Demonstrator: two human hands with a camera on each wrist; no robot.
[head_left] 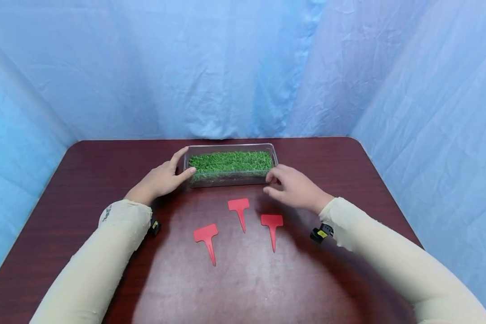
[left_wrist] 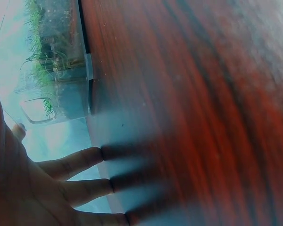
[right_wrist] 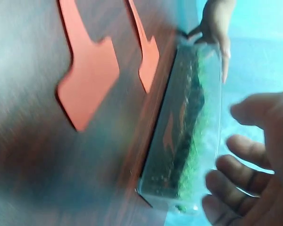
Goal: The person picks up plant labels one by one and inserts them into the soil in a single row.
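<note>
A clear plastic tray [head_left: 231, 147] filled with green artificial grass [head_left: 231, 161] is set on a dark red wooden table [head_left: 328, 162], lying between the fingertips of the two hands. The left hand [head_left: 161, 179] is placed at the tray's left end: its thumb is laid against the near left corner and its forefinger is raised along the far left corner, the fingers spread apart and nearly straight; in the left wrist view the fingers [left_wrist: 75, 162] are seen splayed, with the tray's end wall just past them. Whether the tray is actually clasped cannot be told. The right hand [head_left: 294, 186] is found at the tray's right end, its fingers loosely bent and slightly apart, the fingertips just beside the near right corner; contact with the tray cannot be told, and nothing is seen clamped between them. In the right wrist view the fingers [right_wrist: 243, 160] are shown apart beside the tray's end, though that view is blurred. Three red T-shaped plant labels are laid flat on the table on the wrist side of the fingertips: a middle label [head_left: 239, 210] nearest the tray, a right label [head_left: 272, 227] just below the right hand's fingers, and a left label [head_left: 207, 240] furthest from the tray. All three are untouched. Pale cream sleeves [head_left: 101, 261] are worn, and blue cloth [head_left: 210, 67] is hung behind the table.
</note>
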